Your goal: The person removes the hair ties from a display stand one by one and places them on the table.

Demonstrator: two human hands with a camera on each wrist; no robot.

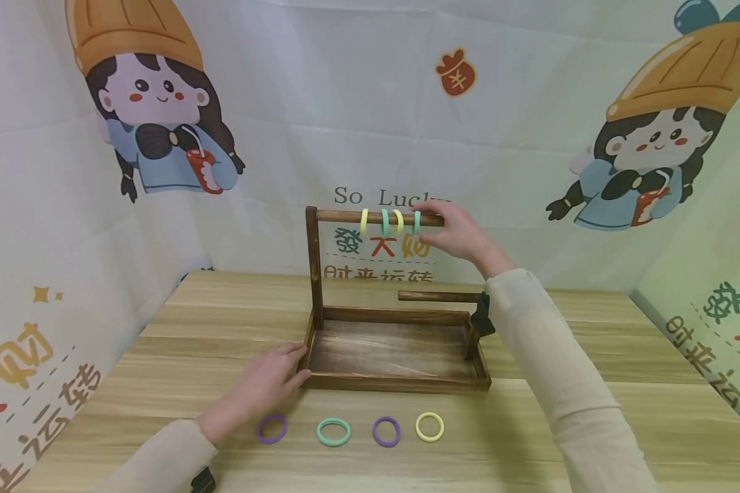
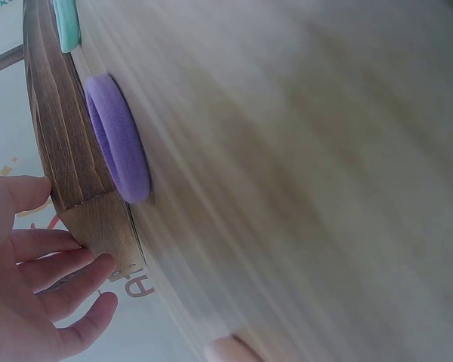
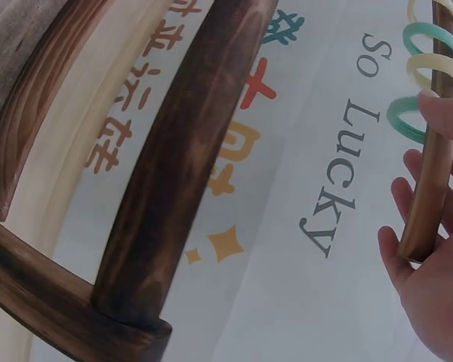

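Observation:
A dark wooden rack has a tray base [image 1: 395,383], a left post [image 1: 315,274] and an upper rod [image 1: 339,216]. Two yellow hair ties [image 1: 364,222] and two green ones hang on that rod, in alternation. At the rod's right end, my right hand [image 1: 459,233] pinches the rightmost green hair tie [image 3: 399,123], its fingers around the rod. My left hand [image 1: 265,380] rests against the tray's left end, fingers extended at its corner in the left wrist view. Nearest that hand on the table lies a purple hair tie [image 2: 121,143].
In front of the tray, a green hair tie [image 1: 334,444], another purple hair tie [image 1: 387,444] and a yellow hair tie [image 1: 429,440] lie in a row. A lower rod [image 1: 438,296] juts leftward from the short right post [image 1: 472,340]. A printed cloth [image 1: 271,137] stands behind the table.

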